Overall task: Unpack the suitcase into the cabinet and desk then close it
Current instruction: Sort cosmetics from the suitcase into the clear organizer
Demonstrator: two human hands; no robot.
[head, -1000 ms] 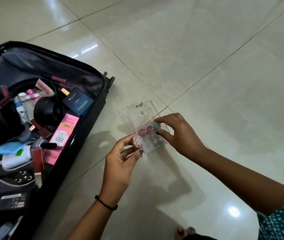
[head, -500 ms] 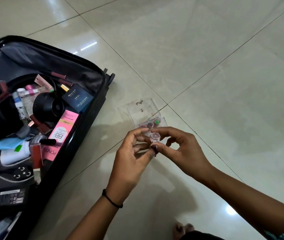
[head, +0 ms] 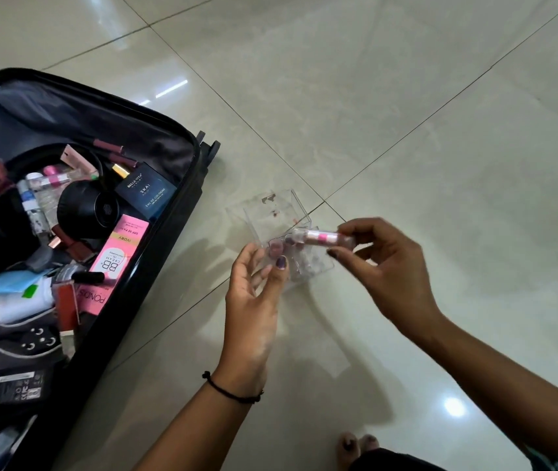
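Right hand (head: pixel 383 266) pinches a pink-banded tube (head: pixel 321 237) over the clear organiser (head: pixel 281 212); left hand (head: pixel 253 294), fingers loosely spread, lies at its near edge; contact unclear.

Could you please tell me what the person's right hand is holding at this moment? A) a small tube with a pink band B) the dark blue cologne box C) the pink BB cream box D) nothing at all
A: the right hand pinches a small tube with a pink band over the clear organizer on the floor.
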